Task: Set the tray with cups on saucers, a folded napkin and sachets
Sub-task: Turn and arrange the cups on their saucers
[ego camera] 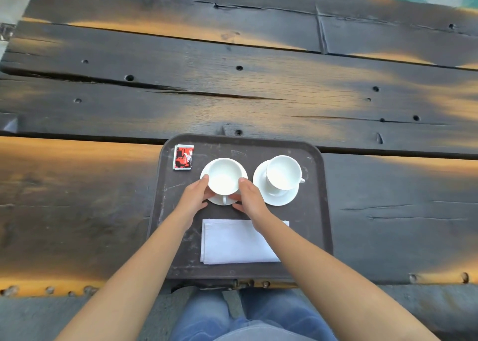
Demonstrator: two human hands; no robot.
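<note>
- A dark brown plastic tray (310, 224) with round corners sits on the near side of a dark wooden plank table (232, 94).
- Two white round cups stand on the far half of the tray, each one on its own white round saucer.
- The left cup (224, 176) stands upright on the left saucer (217, 201). Its little handle points to the near side.
- The right cup (283, 172) stands upright on the right saucer (279, 198). Its handle points to the right. It sits a bit to the far side of the saucer's middle.
- The two saucers are just beside each other, with a thin gap between them.
- The left hand (194, 195) holds the left cup from the left. Its fingers bend round the cup's side and its thumb is low, by the near edge of the saucer.
- The right hand (249, 198) holds the same cup from the right. Its fingers bend round that side too, and its thumb is down near the saucer's rim.
- So the left cup is between the two hands, and both hands touch it.
- No hand touches the right cup.
- A white folded cloth napkin (232, 242) lies flat on the near half of the tray. The right arm crosses over its right corner.
- A small red and black paper sachet (183, 157) lies flat in the far left corner of the tray, apart from the cups.
- Blue jeans (207, 314) show at the near edge, below the table.
</note>
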